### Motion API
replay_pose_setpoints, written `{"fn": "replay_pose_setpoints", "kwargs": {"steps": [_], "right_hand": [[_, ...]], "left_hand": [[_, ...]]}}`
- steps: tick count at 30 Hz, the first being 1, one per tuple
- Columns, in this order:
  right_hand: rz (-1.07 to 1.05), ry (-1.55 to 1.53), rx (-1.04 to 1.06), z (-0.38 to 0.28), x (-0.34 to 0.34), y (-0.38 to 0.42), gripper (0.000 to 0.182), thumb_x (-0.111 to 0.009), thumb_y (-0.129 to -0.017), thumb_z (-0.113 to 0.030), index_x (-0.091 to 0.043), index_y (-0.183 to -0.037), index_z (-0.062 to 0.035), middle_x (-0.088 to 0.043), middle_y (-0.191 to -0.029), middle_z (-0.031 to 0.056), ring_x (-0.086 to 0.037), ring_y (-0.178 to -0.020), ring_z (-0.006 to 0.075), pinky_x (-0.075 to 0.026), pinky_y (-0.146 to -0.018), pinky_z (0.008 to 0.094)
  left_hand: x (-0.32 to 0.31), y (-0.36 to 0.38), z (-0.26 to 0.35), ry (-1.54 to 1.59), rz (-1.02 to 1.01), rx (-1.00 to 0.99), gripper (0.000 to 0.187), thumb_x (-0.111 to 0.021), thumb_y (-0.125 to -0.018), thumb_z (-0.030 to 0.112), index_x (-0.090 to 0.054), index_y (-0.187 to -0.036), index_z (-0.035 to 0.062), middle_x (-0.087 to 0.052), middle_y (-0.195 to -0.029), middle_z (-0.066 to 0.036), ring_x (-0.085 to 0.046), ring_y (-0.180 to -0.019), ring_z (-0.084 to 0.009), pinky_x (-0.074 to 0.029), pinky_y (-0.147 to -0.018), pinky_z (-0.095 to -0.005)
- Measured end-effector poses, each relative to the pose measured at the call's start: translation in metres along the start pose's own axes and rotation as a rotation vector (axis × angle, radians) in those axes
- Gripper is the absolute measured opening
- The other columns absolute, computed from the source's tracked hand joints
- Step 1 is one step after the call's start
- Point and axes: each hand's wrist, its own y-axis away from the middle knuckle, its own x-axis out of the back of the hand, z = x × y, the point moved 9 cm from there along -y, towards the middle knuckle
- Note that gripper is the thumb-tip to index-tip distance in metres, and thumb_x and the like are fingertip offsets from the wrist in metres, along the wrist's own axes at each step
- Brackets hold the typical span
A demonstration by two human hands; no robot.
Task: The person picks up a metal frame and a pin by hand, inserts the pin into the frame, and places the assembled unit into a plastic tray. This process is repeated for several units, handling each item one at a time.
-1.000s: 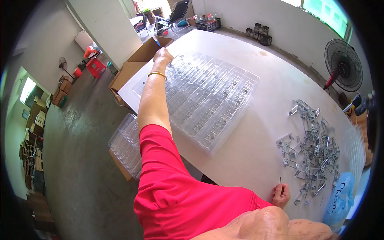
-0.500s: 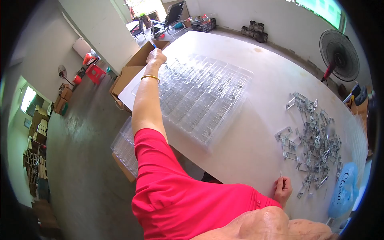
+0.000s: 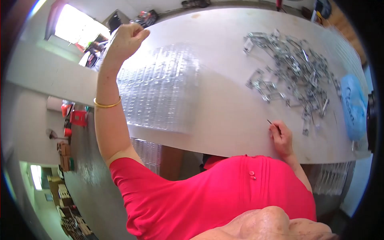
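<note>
My left hand [image 3: 129, 40] is closed in a fist, raised over the far left edge of the table. Anything inside it is hidden. Near it lies a stack of clear plastic compartment trays [image 3: 160, 92], with glare across the top. My right hand [image 3: 282, 138] rests by the table's near edge, pinching a thin dark rod [image 3: 269, 122] whose tip sticks out past the fingers. Beyond that hand is a loose pile of small silvery metal brackets [image 3: 296, 60], some of them tangled together.
A blue pack marked "Clean" [image 3: 354, 108] is at the table's right side, beside clear plastic sheeting [image 3: 347, 52]. More clear trays [image 3: 147, 154] sit below the table's near left edge. A red stool [image 3: 79, 118] stands on the floor at left.
The view has swung, so the table appears turned and the fan has gone from sight. A blue-tipped thing showed at my left hand earlier and is not visible now. My right hand keeps its pinch.
</note>
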Motion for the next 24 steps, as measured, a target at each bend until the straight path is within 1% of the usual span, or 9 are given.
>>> {"fn": "replay_pose_setpoints", "kwargs": {"steps": [1, 3, 5, 7, 9, 11, 13, 19, 24], "right_hand": [[-0.022, -0.029, 0.012, -0.001, -0.002, 0.001, 0.007, -0.061, -0.101, -0.012, -0.062, -0.097, -0.0055, -0.061, -0.074, 0.0017, -0.055, -0.06, 0.0093, -0.045, -0.056, 0.0263], [-0.032, -0.052, 0.017, 0.001, 0.0, 0.003, 0.007, -0.061, -0.102, -0.013, -0.062, -0.099, -0.0055, -0.062, -0.076, 0.0003, -0.055, -0.061, 0.0073, -0.045, -0.057, 0.0242], [-0.072, 0.023, 0.089, -0.003, -0.002, 0.003, 0.007, -0.061, -0.102, -0.013, -0.062, -0.1, -0.0058, -0.062, -0.076, -0.0003, -0.055, -0.061, 0.0067, -0.045, -0.057, 0.0238], [-0.064, -0.024, 0.065, -0.006, -0.001, 0.003, 0.007, -0.062, -0.101, -0.013, -0.062, -0.1, -0.0061, -0.061, -0.074, 0.0008, -0.054, -0.063, 0.0086, -0.045, -0.059, 0.0248], [-0.054, -0.076, 0.048, -0.006, 0.0, 0.002, 0.006, -0.063, -0.101, -0.013, -0.062, -0.101, -0.0064, -0.06, -0.072, 0.0019, -0.054, -0.064, 0.0105, -0.046, -0.061, 0.0257], [-0.058, -0.115, 0.048, -0.005, 0.0, 0.003, 0.006, -0.061, -0.102, -0.012, -0.061, -0.103, -0.0066, -0.06, -0.072, 0.0014, -0.053, -0.063, 0.0096, -0.045, -0.059, 0.0259], [-0.051, -0.138, 0.031, -0.003, 0.002, 0.003, 0.006, -0.06, -0.102, -0.012, -0.061, -0.104, -0.0064, -0.06, -0.072, 0.0013, -0.053, -0.062, 0.0091, -0.045, -0.058, 0.0258], [-0.047, -0.231, -0.082, 0.006, 0.004, 0.004, 0.006, -0.058, -0.103, -0.01, -0.058, -0.106, -0.0056, -0.06, -0.072, 0.0016, -0.054, -0.06, 0.0083, -0.045, -0.057, 0.0255], [-0.082, -0.2, -0.067, 0.002, 0.0, 0.0, 0.006, -0.058, -0.102, -0.009, -0.058, -0.106, -0.0049, -0.061, -0.072, 0.0033, -0.057, -0.062, 0.0099, -0.047, -0.059, 0.0262]], "left_hand": [[-0.002, -0.004, 0.032, 0.013, -0.02, -0.021, 0.03, -0.066, -0.097, 0.029, -0.072, -0.099, -0.0006, -0.052, -0.057, 0.002, -0.047, -0.054, -0.0068, -0.039, -0.051, -0.0295], [-0.005, -0.007, 0.117, -0.042, -0.008, -0.36, 0.031, -0.066, -0.096, 0.03, -0.072, -0.097, -0.0004, -0.052, -0.059, -0.002, -0.047, -0.055, -0.0093, -0.041, -0.054, -0.0309], [-0.013, -0.006, 0.187, -0.048, -0.02, -0.479, 0.032, -0.067, -0.093, 0.032, -0.072, -0.093, 0.0008, -0.061, -0.064, -0.012, -0.058, -0.058, -0.0194, -0.046, -0.06, -0.0351], [-0.023, -0.003, 0.247, 0.037, -0.223, -0.269, 0.031, -0.065, -0.094, 0.029, -0.073, -0.093, -0.0005, -0.072, -0.089, -0.019, -0.07, -0.083, -0.0313, -0.054, -0.079, -0.0416], [-0.064, -0.006, 0.284, 0.139, -0.112, -0.543, 0.029, -0.065, -0.088, 0.027, -0.072, -0.084, -0.0008, -0.069, -0.078, -0.023, -0.068, -0.077, -0.041, -0.053, -0.076, -0.0482], [-0.101, 0.0, 0.309, 0.207, -0.04, -0.614, 0.03, -0.066, -0.09, 0.031, -0.072, -0.09, 0.0018, -0.067, -0.076, -0.019, -0.066, -0.07, -0.0342, -0.052, -0.067, -0.0405], [-0.166, -0.001, 0.316, 0.31, -0.188, -0.52, 0.026, -0.066, -0.089, 0.028, -0.072, -0.092, 0.0029, -0.07, -0.085, -0.02, -0.067, -0.082, -0.0413, -0.054, -0.074, -0.047], [-0.298, 0.045, 0.281, 0.322, -0.348, -0.397, 0.031, -0.069, -0.086, 0.025, -0.068, -0.106, 0.001, -0.068, -0.108, -0.021, -0.063, -0.104, -0.0394, -0.05, -0.089, -0.0462], [-0.318, 0.057, 0.275, 0.308, -0.226, -0.351, 0.03, -0.076, -0.081, 0.023, -0.064, -0.101, 0.0031, -0.066, -0.105, -0.017, -0.062, -0.106, -0.0354, -0.047, -0.089, -0.0469]]}}
